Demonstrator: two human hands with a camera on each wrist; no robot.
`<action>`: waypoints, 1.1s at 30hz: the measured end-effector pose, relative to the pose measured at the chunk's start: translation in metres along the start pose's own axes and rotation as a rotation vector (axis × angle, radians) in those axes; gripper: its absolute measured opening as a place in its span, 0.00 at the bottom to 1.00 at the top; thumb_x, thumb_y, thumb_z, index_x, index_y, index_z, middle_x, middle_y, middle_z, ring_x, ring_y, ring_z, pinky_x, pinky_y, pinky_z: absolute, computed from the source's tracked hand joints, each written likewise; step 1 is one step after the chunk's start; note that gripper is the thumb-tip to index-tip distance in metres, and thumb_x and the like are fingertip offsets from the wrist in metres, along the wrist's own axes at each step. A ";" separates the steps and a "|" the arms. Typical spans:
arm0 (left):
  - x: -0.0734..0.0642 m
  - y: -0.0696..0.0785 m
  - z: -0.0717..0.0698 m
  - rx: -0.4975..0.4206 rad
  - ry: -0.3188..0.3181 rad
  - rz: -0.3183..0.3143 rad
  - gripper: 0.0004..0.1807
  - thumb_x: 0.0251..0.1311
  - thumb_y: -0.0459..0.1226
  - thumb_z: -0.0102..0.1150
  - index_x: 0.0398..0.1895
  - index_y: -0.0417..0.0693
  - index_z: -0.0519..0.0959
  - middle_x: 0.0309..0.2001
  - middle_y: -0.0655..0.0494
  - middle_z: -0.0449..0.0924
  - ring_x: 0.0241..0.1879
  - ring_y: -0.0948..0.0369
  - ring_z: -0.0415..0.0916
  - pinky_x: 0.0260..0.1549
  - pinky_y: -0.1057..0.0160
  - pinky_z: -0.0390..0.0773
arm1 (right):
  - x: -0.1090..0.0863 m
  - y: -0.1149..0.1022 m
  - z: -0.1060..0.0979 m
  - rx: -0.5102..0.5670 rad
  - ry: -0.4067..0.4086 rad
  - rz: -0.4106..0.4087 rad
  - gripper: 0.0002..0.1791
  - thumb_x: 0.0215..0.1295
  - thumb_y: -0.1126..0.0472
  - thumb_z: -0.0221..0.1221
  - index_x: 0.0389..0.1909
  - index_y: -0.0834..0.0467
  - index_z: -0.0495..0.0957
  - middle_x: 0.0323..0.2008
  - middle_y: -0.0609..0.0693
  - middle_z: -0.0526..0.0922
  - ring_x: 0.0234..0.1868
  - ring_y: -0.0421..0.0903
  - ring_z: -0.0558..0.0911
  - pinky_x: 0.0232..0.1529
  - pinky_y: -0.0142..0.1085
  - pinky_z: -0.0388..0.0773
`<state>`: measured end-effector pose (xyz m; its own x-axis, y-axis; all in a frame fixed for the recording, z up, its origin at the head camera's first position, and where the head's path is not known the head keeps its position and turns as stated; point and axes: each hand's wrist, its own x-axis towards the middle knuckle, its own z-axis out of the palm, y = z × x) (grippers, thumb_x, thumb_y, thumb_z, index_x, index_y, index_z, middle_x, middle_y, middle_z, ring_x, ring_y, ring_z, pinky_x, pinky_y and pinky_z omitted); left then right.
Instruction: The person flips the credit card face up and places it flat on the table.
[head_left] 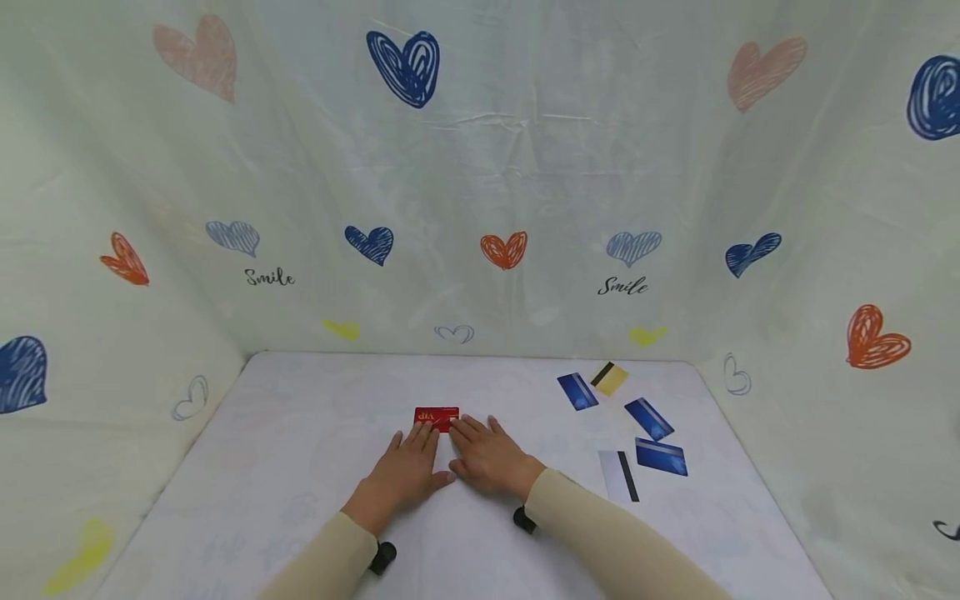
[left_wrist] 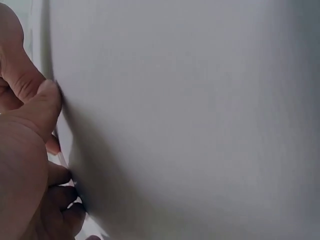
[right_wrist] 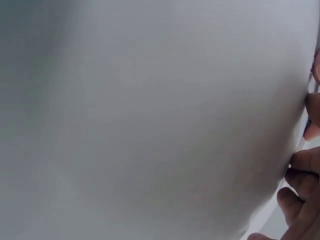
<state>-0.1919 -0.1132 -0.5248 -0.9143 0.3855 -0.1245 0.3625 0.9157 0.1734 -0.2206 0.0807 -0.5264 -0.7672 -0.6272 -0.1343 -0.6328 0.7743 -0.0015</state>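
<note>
A red card (head_left: pixel 437 413) with "VIP" lettering, upside down in the head view, lies flat near the middle of the table. My left hand (head_left: pixel 408 468) is spread palm down with its fingertips over the card's near edge. From the right, my right hand (head_left: pixel 489 458) reaches in with extended fingers at the card's near right corner. Both thumbs point inward, close to each other on the tabletop. In the left wrist view the left hand (left_wrist: pixel 25 160) touches the white surface along the left side. Fingers of the right hand (right_wrist: pixel 302 200) show at the right wrist view's edge.
On the table's right side lie several loose cards: a blue one (head_left: pixel 577 392), a gold one (head_left: pixel 610 379), another blue one (head_left: pixel 649 419), a lower blue one (head_left: pixel 662 457) and a white one (head_left: pixel 613 477) with a black stripe. A heart-printed curtain (head_left: pixel 450 167) encloses the white table (head_left: pixel 300 433).
</note>
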 end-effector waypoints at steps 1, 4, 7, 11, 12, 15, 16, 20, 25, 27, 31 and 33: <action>0.000 -0.004 0.000 -0.005 0.000 -0.006 0.48 0.70 0.60 0.61 0.77 0.31 0.64 0.79 0.36 0.62 0.81 0.40 0.57 0.76 0.35 0.59 | 0.003 -0.002 -0.001 -0.004 -0.004 -0.002 0.36 0.82 0.41 0.49 0.82 0.54 0.62 0.82 0.48 0.62 0.83 0.48 0.59 0.79 0.56 0.61; 0.001 -0.015 -0.001 -0.019 -0.012 -0.024 0.49 0.70 0.60 0.62 0.78 0.31 0.63 0.80 0.35 0.60 0.81 0.40 0.56 0.77 0.36 0.59 | 0.012 -0.007 -0.005 -0.013 -0.027 -0.005 0.36 0.82 0.40 0.48 0.82 0.54 0.61 0.83 0.47 0.61 0.84 0.47 0.58 0.80 0.55 0.60; 0.001 -0.024 -0.003 -0.033 -0.021 -0.044 0.50 0.69 0.60 0.63 0.79 0.31 0.62 0.80 0.36 0.59 0.82 0.41 0.55 0.77 0.37 0.59 | 0.021 -0.012 -0.007 -0.008 -0.048 0.000 0.36 0.82 0.40 0.47 0.83 0.53 0.60 0.83 0.47 0.60 0.84 0.46 0.57 0.81 0.54 0.59; -0.002 -0.032 -0.007 -0.041 -0.025 -0.054 0.51 0.68 0.60 0.64 0.79 0.31 0.61 0.81 0.36 0.59 0.82 0.40 0.55 0.77 0.38 0.59 | 0.030 -0.019 -0.008 0.022 -0.066 0.014 0.37 0.82 0.39 0.47 0.83 0.52 0.59 0.84 0.45 0.58 0.84 0.45 0.56 0.82 0.53 0.57; -0.003 -0.034 -0.008 -0.045 -0.026 -0.054 0.51 0.68 0.60 0.65 0.79 0.31 0.61 0.81 0.36 0.59 0.82 0.40 0.54 0.77 0.38 0.59 | 0.032 -0.020 -0.008 0.030 -0.069 0.016 0.37 0.82 0.39 0.47 0.83 0.52 0.59 0.84 0.45 0.57 0.84 0.44 0.56 0.82 0.53 0.56; -0.005 -0.038 -0.009 -0.062 -0.027 -0.050 0.51 0.68 0.59 0.65 0.79 0.29 0.61 0.81 0.35 0.58 0.81 0.40 0.54 0.77 0.38 0.59 | 0.036 -0.023 -0.008 0.035 -0.075 0.024 0.37 0.81 0.39 0.48 0.83 0.52 0.59 0.84 0.45 0.57 0.85 0.44 0.56 0.82 0.53 0.56; -0.005 -0.039 -0.010 -0.061 -0.031 -0.053 0.52 0.68 0.60 0.64 0.79 0.30 0.60 0.81 0.35 0.58 0.82 0.40 0.54 0.77 0.38 0.59 | 0.038 -0.024 -0.007 0.033 -0.076 0.026 0.37 0.81 0.39 0.48 0.83 0.52 0.59 0.84 0.45 0.57 0.85 0.44 0.56 0.82 0.53 0.56; -0.006 -0.044 -0.011 -0.069 -0.042 -0.057 0.53 0.67 0.61 0.65 0.79 0.30 0.60 0.81 0.35 0.57 0.82 0.41 0.53 0.78 0.38 0.58 | 0.042 -0.026 -0.007 0.024 -0.084 0.034 0.38 0.81 0.38 0.48 0.84 0.51 0.58 0.84 0.44 0.56 0.85 0.44 0.55 0.82 0.53 0.56; -0.006 -0.049 -0.008 -0.073 -0.038 -0.058 0.54 0.66 0.62 0.66 0.79 0.31 0.60 0.81 0.36 0.57 0.82 0.41 0.53 0.78 0.39 0.57 | 0.044 -0.028 -0.006 0.019 -0.085 0.034 0.38 0.81 0.38 0.49 0.84 0.51 0.58 0.84 0.43 0.57 0.85 0.44 0.55 0.82 0.53 0.57; -0.006 -0.050 -0.006 -0.078 -0.034 -0.061 0.55 0.65 0.62 0.66 0.79 0.32 0.60 0.81 0.36 0.57 0.82 0.42 0.53 0.78 0.39 0.57 | 0.044 -0.028 -0.006 0.023 -0.086 0.036 0.38 0.81 0.38 0.49 0.84 0.51 0.58 0.84 0.43 0.56 0.85 0.44 0.55 0.82 0.53 0.57; -0.004 -0.050 -0.005 -0.090 -0.033 -0.074 0.55 0.63 0.62 0.68 0.80 0.32 0.61 0.81 0.36 0.57 0.82 0.42 0.53 0.78 0.39 0.57 | 0.042 -0.025 -0.005 0.039 -0.083 0.053 0.39 0.80 0.37 0.48 0.84 0.50 0.57 0.84 0.43 0.56 0.85 0.44 0.54 0.82 0.53 0.55; -0.003 -0.050 -0.005 -0.095 -0.035 -0.079 0.55 0.63 0.62 0.68 0.79 0.32 0.61 0.81 0.37 0.57 0.82 0.42 0.53 0.78 0.39 0.57 | 0.039 -0.020 -0.003 0.043 -0.078 0.064 0.40 0.80 0.36 0.48 0.84 0.50 0.56 0.84 0.43 0.56 0.85 0.44 0.54 0.82 0.53 0.55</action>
<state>-0.2079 -0.1604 -0.5279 -0.9320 0.3174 -0.1751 0.2688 0.9292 0.2535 -0.2382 0.0401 -0.5286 -0.7946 -0.5688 -0.2124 -0.5760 0.8168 -0.0328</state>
